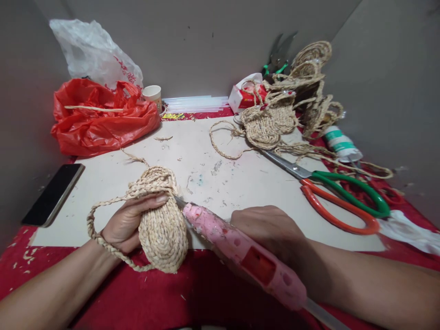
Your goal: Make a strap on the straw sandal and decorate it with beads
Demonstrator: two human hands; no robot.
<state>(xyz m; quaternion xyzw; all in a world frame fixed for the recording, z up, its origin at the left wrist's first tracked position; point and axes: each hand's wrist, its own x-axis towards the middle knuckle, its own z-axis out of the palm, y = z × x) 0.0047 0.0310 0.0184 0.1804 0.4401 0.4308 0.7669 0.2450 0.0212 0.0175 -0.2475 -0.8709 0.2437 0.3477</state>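
Observation:
My left hand (127, 222) is closed around a small slipper of braided straw (163, 233), thumb on top near its upper band. A loop of the same straw braid (92, 222) hangs over my left wrist. In my right hand (268, 229) is a pink hot glue gun (237, 243), with a clear glue stick (325, 314) coming out of its back end. The glue gun's metal nozzle (179, 201) points at the slipper's right edge, by the band. Whether it touches the straw I cannot tell. My right fingers are mostly hidden behind the gun.
Large scissors (316, 181) with green and red handles lie at right. Behind them are a woven straw piece (270, 121) and tangled braid (309, 78). A phone (53, 195), a red plastic bag (103, 123), a paper cup (152, 94) and clear glue sticks (195, 104) line the left and back.

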